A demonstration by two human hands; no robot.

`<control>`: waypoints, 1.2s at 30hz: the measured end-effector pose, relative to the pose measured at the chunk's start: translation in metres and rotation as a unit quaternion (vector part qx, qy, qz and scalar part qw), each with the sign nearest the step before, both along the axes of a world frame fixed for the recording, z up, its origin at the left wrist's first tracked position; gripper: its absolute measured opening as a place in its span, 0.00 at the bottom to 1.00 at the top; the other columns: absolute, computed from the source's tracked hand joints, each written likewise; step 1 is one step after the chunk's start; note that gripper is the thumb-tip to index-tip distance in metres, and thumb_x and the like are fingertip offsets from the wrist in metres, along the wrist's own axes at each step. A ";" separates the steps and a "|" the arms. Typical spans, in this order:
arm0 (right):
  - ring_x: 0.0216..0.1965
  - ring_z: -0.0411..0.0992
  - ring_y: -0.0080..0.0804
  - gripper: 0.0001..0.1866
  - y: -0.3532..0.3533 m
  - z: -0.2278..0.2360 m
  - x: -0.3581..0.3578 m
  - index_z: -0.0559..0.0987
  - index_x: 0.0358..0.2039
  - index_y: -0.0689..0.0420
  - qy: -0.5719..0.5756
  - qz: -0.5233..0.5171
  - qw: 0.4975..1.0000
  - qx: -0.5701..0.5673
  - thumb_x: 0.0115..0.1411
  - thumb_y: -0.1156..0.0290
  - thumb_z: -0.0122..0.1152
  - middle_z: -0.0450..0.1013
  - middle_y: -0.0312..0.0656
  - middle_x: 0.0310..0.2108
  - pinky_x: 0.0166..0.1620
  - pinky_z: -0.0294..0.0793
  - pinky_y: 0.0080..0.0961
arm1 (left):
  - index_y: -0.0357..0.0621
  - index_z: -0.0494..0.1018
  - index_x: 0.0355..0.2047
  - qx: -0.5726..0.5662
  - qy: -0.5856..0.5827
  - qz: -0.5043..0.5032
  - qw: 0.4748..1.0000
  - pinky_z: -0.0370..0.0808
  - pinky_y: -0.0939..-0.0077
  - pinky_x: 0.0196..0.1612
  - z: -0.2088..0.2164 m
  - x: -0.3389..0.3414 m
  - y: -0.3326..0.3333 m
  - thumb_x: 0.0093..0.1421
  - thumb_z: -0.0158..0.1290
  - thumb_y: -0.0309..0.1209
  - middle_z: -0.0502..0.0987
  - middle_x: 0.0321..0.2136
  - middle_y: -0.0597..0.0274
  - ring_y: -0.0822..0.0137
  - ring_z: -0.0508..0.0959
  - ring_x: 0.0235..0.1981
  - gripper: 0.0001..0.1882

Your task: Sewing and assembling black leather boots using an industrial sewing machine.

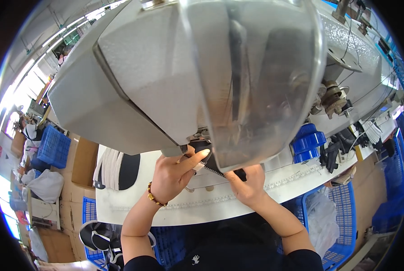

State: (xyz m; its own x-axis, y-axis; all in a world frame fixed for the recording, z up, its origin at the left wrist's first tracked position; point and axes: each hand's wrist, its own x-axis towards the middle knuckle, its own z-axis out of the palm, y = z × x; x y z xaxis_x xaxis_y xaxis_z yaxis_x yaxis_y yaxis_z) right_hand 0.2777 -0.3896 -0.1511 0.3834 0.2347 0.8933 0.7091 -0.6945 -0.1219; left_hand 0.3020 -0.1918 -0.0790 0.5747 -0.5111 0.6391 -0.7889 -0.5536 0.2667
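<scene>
The large grey head of a sewing machine fills the upper middle, with a clear plastic guard on its right side. Just below it, my left hand pinches a small black piece with a pale, toothed-looking edge. My right hand grips the other end of this piece, thumb on top and fingers curled. The needle area is partly hidden by the guard and my left fingers, so the piece's full shape does not show.
On the white table lie pale strips on a black sheet at left. A blue knob-shaped part and dark pieces are at right. Blue baskets stand beside the table's front edge; black-and-white shoe parts sit at lower left.
</scene>
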 end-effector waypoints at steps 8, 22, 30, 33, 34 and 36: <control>0.30 0.65 0.31 0.22 0.004 -0.001 -0.002 0.77 0.41 0.53 0.009 -0.013 0.999 -0.030 0.40 0.75 0.57 0.65 0.43 0.36 0.28 0.64 0.20 | 0.47 0.73 0.37 0.143 -0.130 0.047 0.980 0.68 0.80 0.23 0.005 -0.007 -0.004 0.40 0.54 0.26 0.68 0.28 0.69 0.73 0.69 0.24 0.19; 0.30 0.67 0.33 0.12 -0.005 0.012 0.019 0.77 0.31 0.55 -0.014 0.008 0.999 -0.031 0.42 0.75 0.61 0.68 0.39 0.32 0.28 0.65 0.25 | 0.45 0.74 0.34 0.152 -0.123 0.092 0.976 0.64 0.82 0.13 0.001 -0.002 -0.014 0.43 0.51 0.24 0.68 0.25 0.71 0.74 0.67 0.12 0.15; 0.27 0.63 0.27 0.13 -0.013 0.013 0.017 0.78 0.33 0.53 -0.184 0.026 0.974 -0.126 0.43 0.73 0.58 0.68 0.35 0.31 0.29 0.65 0.21 | 0.47 0.75 0.30 -0.007 -0.020 0.077 0.997 0.68 0.78 0.18 0.000 0.001 -0.012 0.39 0.58 0.25 0.74 0.26 0.70 0.70 0.71 0.16 0.14; 0.26 0.64 0.28 0.13 -0.011 0.018 0.016 0.79 0.31 0.54 -0.158 0.011 0.981 -0.109 0.41 0.74 0.61 0.69 0.38 0.31 0.25 0.65 0.20 | 0.47 0.75 0.29 -0.007 -0.015 0.069 0.997 0.69 0.77 0.20 0.005 -0.004 -0.012 0.40 0.58 0.24 0.74 0.27 0.69 0.70 0.72 0.18 0.12; 0.27 0.64 0.29 0.13 -0.010 0.020 0.015 0.79 0.31 0.55 -0.137 -0.005 0.985 -0.107 0.40 0.75 0.63 0.70 0.39 0.32 0.23 0.64 0.20 | 0.47 0.75 0.29 -0.007 -0.014 0.069 0.997 0.69 0.77 0.20 0.003 -0.005 -0.012 0.40 0.58 0.24 0.74 0.27 0.69 0.70 0.72 0.18 0.12; 0.26 0.64 0.28 0.14 -0.010 0.020 0.013 0.79 0.32 0.54 -0.126 -0.004 0.987 -0.098 0.40 0.72 0.64 0.70 0.39 0.32 0.23 0.64 0.20 | 0.46 0.75 0.28 -0.015 -0.063 0.035 0.997 0.71 0.78 0.24 -0.005 -0.004 -0.009 0.39 0.57 0.23 0.74 0.27 0.67 0.68 0.75 0.23 0.12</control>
